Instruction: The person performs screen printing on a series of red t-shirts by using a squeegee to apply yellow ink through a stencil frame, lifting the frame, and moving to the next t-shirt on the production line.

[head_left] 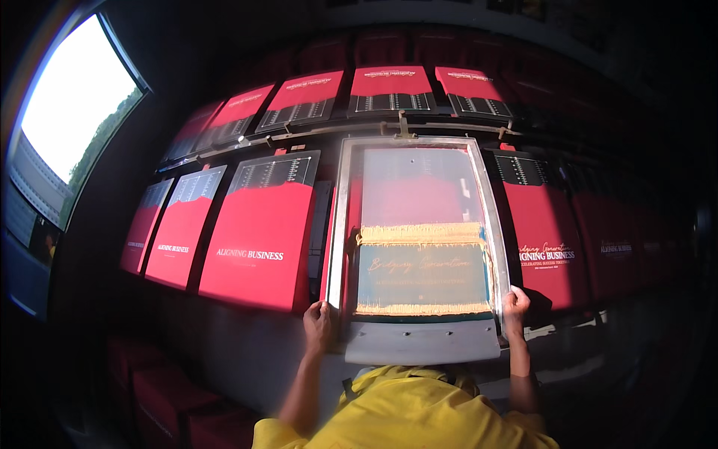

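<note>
A screen printing frame (481,176) with a pale metal rim lies in front of me over one of the boards. My left hand (317,326) is closed on its near left edge, and my right hand (515,305) is closed on the near right edge. Thick cream-coloured ink (422,233) runs in a band across the mesh, with a second band near the front. Between them a teal stencil area (422,273) shows faint lettering. At the near end, a pale grey plate (422,344) carries a row of bolts. Fingertips of both hands are mostly hidden.
Red shirts on boards stand either side, including a white-printed shirt (258,232) at left and one with added script (542,239) at right. Another row of red shirts (389,81) lies behind a metal rail (314,133). A bright window (78,82) is far left.
</note>
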### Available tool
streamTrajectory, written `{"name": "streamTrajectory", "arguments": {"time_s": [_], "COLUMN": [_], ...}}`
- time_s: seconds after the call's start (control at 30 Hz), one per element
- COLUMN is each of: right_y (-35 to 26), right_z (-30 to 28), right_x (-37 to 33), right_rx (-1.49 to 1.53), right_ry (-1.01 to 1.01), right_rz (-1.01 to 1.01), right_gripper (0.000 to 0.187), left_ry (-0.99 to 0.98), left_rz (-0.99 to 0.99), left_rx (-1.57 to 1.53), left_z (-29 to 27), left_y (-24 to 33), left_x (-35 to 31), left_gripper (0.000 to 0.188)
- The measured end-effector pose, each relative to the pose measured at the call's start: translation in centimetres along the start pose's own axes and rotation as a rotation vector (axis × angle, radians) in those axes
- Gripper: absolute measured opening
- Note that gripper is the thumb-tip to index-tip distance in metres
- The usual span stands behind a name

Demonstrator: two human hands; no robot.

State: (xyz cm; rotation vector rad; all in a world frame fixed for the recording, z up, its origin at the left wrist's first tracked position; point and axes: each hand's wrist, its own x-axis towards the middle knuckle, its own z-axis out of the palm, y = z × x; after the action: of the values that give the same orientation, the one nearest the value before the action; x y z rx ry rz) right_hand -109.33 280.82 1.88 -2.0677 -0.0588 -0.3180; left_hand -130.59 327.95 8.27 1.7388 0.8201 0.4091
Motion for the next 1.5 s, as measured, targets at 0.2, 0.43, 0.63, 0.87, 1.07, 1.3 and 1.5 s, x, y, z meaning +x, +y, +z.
{"name": "streamTrajectory", "arguments": {"time_s": [0.2,0.43,0.63,0.87,1.07,1.3,1.5], "right_y": [-0.9,-3.2,-5.5,-5.4,-6.3,-5.7,-10.8], "right_z": [4.5,6.7,6.7,7.0,7.9,9.1,7.6], "right_x": [-0.7,0.6,1.5,1.2,1.1,0.2,-2.2], "right_rx": [0.003,-0.172,-0.231,-0.175,-0.223,-0.293,-0.492], "right_ry": [-0.010,0.027,0.019,0.004,0.058,0.171,0.117], "right_rz": [0.046,0.073,0.092,0.159,0.115,0.150,-0.349], "right_gripper": [0.021,0.022,0.024,0.025,0.026,0.024,0.037], "left_ry": [0.032,0.056,-0.045,-0.140,-0.039,-0.216,0.117], "left_rz": [0.028,0.132,0.158,0.040,0.040,-0.052,0.515], "left_rx": [0.087,0.105,0.217,0.246,0.314,0.403,0.341], "left_z": [-3.3,-3.4,-4.1,-4.7,-5.1,-4.6,-5.3], "left_y": [-2.2,-3.7,-3.6,-4.2,-7.6,-0.4,1.2], "left_x": [4.0,8.0,9.6,10.1,11.1,9.7,6.0], "left_gripper": [0.030,0.033,0.039,0.038,0.036,0.034,0.029]}}
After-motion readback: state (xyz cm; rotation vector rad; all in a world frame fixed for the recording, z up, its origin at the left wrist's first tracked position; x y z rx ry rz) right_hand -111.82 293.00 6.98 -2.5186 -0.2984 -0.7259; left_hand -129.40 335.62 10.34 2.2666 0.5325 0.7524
